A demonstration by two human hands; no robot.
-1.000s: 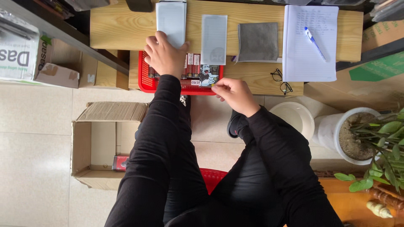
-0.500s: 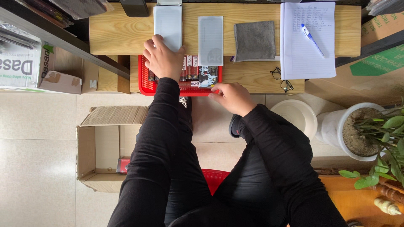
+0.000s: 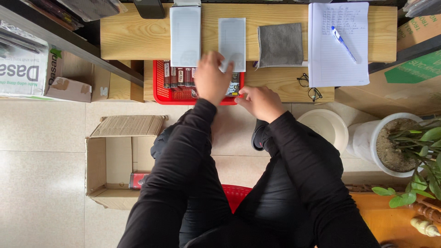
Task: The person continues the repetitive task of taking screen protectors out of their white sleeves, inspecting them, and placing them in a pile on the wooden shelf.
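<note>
- Left hand (image 3: 210,78) over red tray (image 3: 161,82), fingertips touching lower edge of clear sheet (image 3: 232,43) just beyond; fingers loosely spread, holding nothing I can see.
- Sheet's long axis runs away from the person; left hand nearer.
- Right hand (image 3: 258,102) at tray's right corner, fingers curled; grip unclear.

1. Grey cloth (image 3: 280,44) on the tabletop (image 3: 138,36), just beyond the hands.
2. Lined notepad (image 3: 339,43) with blue pen (image 3: 343,44), farther right.
3. Eyeglasses (image 3: 308,86) right of the hands.
4. Open cardboard box (image 3: 120,160) on the floor, left.
5. Potted plant (image 3: 404,147), right.
</note>
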